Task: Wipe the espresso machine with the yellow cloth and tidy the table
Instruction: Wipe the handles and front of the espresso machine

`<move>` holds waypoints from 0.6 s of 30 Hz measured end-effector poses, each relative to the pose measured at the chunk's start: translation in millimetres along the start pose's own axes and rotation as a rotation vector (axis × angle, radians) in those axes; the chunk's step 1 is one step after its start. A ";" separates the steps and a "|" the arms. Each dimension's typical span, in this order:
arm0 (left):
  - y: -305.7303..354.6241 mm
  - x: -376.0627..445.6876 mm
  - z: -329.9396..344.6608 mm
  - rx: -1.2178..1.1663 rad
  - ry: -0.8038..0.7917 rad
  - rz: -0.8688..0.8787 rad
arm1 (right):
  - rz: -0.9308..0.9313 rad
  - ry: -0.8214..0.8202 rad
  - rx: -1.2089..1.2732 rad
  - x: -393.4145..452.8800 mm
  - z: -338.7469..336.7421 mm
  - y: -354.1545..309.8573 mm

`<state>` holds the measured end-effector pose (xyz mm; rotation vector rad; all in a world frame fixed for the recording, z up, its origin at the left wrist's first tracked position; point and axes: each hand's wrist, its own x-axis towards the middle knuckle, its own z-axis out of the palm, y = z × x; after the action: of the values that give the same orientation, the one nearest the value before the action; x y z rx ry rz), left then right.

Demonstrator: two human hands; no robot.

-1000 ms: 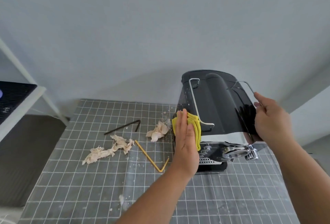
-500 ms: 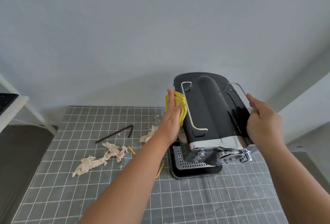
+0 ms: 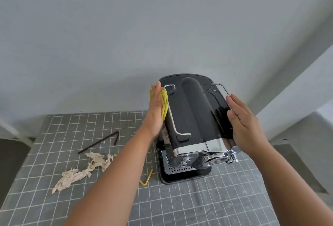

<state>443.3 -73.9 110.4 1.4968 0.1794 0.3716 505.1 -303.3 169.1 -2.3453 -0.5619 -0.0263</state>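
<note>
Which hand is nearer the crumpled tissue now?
Left. The left hand presses the yellow cloth to the espresso machine on the side facing the crumpled tissue; the right hand rests on the opposite side.

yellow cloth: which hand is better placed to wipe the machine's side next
Left. The left hand presses the yellow cloth flat against the left side of the espresso machine; the right hand lies open on the opposite side, likely steadying it.

Yellow cloth (image 3: 164,108) largely behind left hand (image 3: 155,112)
</note>
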 end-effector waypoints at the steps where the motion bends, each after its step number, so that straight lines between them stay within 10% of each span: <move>1: -0.5 3.6 -1.9 -0.004 0.007 -0.054 | -0.001 0.000 -0.005 -0.2 0.1 0.0; 18: -5.2 -4.9 0.5 -0.090 -0.004 -0.067 | 0.007 0.013 -0.036 -0.4 1.2 -0.2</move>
<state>439.6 -76.3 104.8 1.3992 0.2063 0.3185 504.5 -302.5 168.3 -2.3800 -0.5507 -0.0481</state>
